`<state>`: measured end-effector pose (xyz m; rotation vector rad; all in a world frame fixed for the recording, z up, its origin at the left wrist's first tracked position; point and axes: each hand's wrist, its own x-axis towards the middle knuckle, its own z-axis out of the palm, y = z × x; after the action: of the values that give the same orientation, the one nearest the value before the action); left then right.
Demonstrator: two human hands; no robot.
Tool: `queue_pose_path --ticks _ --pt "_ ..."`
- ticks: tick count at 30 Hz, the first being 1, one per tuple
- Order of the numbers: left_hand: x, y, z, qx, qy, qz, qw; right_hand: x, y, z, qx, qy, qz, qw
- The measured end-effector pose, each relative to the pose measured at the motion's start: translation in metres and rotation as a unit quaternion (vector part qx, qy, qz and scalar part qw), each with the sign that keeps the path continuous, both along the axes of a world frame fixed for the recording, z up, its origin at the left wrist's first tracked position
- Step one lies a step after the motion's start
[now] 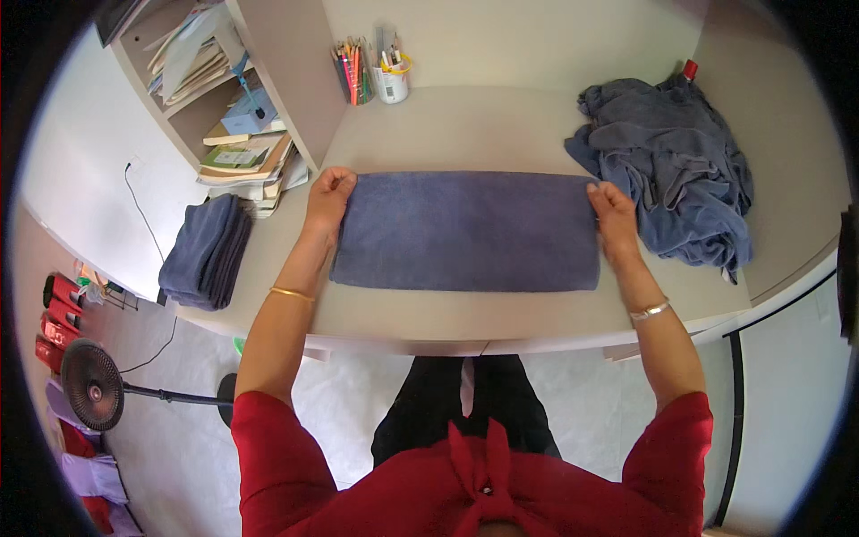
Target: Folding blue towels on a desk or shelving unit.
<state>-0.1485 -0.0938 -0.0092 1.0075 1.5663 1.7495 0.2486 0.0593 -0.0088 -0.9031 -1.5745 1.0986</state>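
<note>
A blue-grey towel, folded into a long rectangle, lies flat on the desk before me. My left hand pinches its far left corner between thumb and fingers. At the far right corner, my right hand grips the edge the same way. To the left, near the desk's edge, sits a neat stack of folded dark blue towels. A loose heap of crumpled blue-grey towels lies to the right, beyond my right hand.
Pencils in a holder and a white cup of pens stand at the back left. Shelves with papers and books rise at the left. A red cap shows behind the heap. A black fan stands on the floor at left.
</note>
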Motion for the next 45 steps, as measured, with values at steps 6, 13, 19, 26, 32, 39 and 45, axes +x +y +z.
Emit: queue_pose_path --ticks 6,13,19,26,32,39,45 --pt "-0.013 0.023 -0.019 -0.044 0.194 0.079 0.977 -0.014 0.022 -0.017 -0.027 -0.059 -0.007 0.998" --pt "-0.002 0.024 -0.006 -0.091 0.352 0.123 0.923 -0.010 0.037 -0.020 -0.054 -0.077 -0.010 0.995" --pt "0.019 0.005 0.003 0.008 0.603 0.158 0.782 -0.006 0.011 0.006 0.108 -0.221 -0.083 0.966" --pt "0.178 0.015 0.023 0.012 0.605 -0.159 0.780 -0.057 -0.049 0.018 0.390 -0.332 0.109 0.852" --pt "0.120 -0.004 0.011 -0.172 0.635 -0.167 0.735 -0.023 -0.041 0.008 0.271 -0.540 0.146 0.783" --pt "0.030 -0.039 0.006 -0.270 0.616 -0.087 0.735 -0.007 -0.041 0.008 0.275 -0.506 0.148 0.804" --pt "0.015 -0.054 0.009 -0.293 0.598 -0.076 0.742 0.006 -0.044 0.007 0.270 -0.512 0.147 0.802"
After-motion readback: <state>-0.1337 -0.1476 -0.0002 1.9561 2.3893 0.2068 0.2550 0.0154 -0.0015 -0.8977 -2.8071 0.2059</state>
